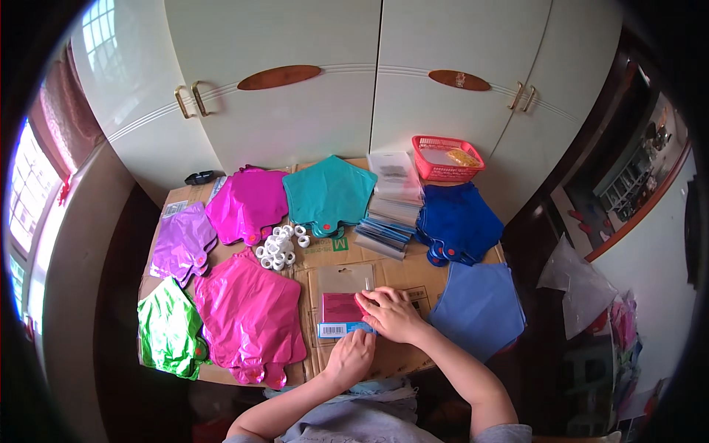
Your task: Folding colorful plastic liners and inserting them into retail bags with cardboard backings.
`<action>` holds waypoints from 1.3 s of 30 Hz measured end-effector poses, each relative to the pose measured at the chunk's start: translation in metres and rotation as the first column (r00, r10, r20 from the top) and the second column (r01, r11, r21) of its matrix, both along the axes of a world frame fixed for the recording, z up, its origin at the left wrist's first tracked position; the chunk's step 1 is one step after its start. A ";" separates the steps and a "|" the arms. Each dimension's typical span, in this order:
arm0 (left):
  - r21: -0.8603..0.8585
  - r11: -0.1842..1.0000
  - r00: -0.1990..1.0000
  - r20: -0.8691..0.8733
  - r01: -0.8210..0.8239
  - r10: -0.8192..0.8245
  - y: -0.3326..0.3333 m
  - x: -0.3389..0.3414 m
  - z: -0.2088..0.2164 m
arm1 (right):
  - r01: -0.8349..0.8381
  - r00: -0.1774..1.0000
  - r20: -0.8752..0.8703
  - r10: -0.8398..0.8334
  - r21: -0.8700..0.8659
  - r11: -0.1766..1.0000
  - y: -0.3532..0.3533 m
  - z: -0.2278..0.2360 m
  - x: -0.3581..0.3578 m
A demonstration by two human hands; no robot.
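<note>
Packing looks underway: the right hand [390,314] presses flat on a clear packet [344,295] holding a folded pink balloon [340,307], directly beneath it on the counter [399,275]. The left hand [353,354] pinches the packet's near blue edge [341,329]; sealing it probably comes next.

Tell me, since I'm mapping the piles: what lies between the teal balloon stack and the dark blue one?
In the head view, a stack of clear packets lies between the teal balloon stack and the dark blue stack.

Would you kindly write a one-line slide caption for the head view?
Both hands, left hand and right hand, press a clear packet amid foil balloon stacks on a cardboard-covered table.
</note>
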State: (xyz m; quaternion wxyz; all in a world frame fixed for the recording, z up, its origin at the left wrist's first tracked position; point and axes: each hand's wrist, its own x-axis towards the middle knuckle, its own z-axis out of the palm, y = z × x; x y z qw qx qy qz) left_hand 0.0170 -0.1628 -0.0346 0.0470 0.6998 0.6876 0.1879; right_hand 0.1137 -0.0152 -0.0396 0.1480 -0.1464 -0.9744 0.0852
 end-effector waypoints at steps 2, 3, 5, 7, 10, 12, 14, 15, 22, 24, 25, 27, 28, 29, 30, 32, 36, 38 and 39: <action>0.021 1.000 0.999 -0.040 0.013 -0.012 0.002 0.000 0.001 | 0.003 1.000 -0.008 -0.003 0.003 1.000 0.000 0.000 0.000; 0.012 1.000 0.999 -0.050 0.010 -0.010 0.002 0.002 0.003 | 0.006 1.000 -0.009 -0.006 0.002 1.000 -0.001 0.000 0.001; 0.026 1.000 1.000 -0.005 0.012 -0.012 0.002 0.003 0.002 | 0.005 1.000 0.011 -0.005 -0.011 1.000 -0.002 0.002 0.001; 0.075 0.997 0.994 0.104 0.016 -0.024 0.000 0.000 0.000 | -0.002 0.999 0.053 0.004 -0.035 0.999 -0.002 0.004 0.001; 0.058 0.998 0.977 0.210 0.016 -0.028 -0.012 -0.008 0.021 | 0.005 0.999 0.048 -0.005 -0.009 1.000 -0.004 0.001 0.000; 0.207 0.976 0.912 0.385 0.068 -0.145 -0.023 -0.029 0.029 | 0.009 1.000 0.024 -0.009 0.020 1.000 -0.006 0.002 -0.001; 0.119 0.991 0.698 0.704 0.067 -0.132 -0.045 -0.055 0.030 | 0.010 1.000 0.010 -0.010 0.030 1.000 -0.007 0.004 0.000; 0.136 0.991 0.339 0.932 0.002 -0.128 -0.054 -0.064 0.033 | 0.000 1.000 0.010 0.000 0.027 1.000 -0.008 0.006 0.000; 0.093 0.978 0.792 0.603 -0.184 0.092 -0.082 -0.106 0.063 | -0.010 0.998 -0.069 0.009 -0.014 1.000 -0.009 0.007 0.000; 0.094 0.995 0.985 0.170 0.016 -0.032 -0.074 -0.103 0.075 | -0.021 0.996 -0.082 0.019 -0.020 1.000 -0.009 0.003 0.000; 0.039 0.993 0.993 0.013 0.114 -0.115 -0.074 -0.099 0.072 | -0.028 0.996 -0.089 0.026 -0.019 0.999 -0.010 0.002 0.000; -0.061 0.973 0.956 -0.184 0.222 -0.230 -0.070 -0.094 0.065 | -0.039 0.994 -0.101 0.039 -0.004 0.999 -0.012 0.003 -0.001; -0.092 0.966 0.939 -0.228 0.241 -0.257 -0.069 -0.092 0.061 | -0.042 0.993 -0.107 0.042 0.002 0.999 -0.012 0.003 -0.001; -0.124 0.958 0.920 -0.272 0.259 -0.284 -0.067 -0.090 0.057 | -0.043 0.993 -0.112 0.044 0.009 0.999 -0.012 0.004 -0.002; -0.103 0.954 0.907 -0.295 0.281 -0.299 -0.066 -0.090 0.051 | -0.045 0.992 -0.118 0.047 0.017 0.999 -0.012 0.005 -0.002; -0.061 0.944 0.883 -0.339 0.325 -0.326 -0.064 -0.089 0.038 | -0.050 0.987 -0.150 0.055 0.033 0.998 -0.013 0.006 -0.002; 0.027 0.941 0.893 -0.326 0.338 -0.311 -0.065 -0.085 0.030 | -0.066 0.984 -0.167 0.068 0.018 0.998 -0.017 0.006 -0.001; 0.045 0.949 0.917 -0.275 0.313 -0.290 -0.069 -0.083 0.027 | -0.075 0.986 -0.149 0.072 -0.015 0.997 -0.019 0.004 0.000; 0.046 0.950 0.916 -0.284 0.308 -0.283 -0.070 -0.083 0.025 | -0.079 0.985 -0.154 0.074 -0.024 0.997 -0.018 0.004 -0.001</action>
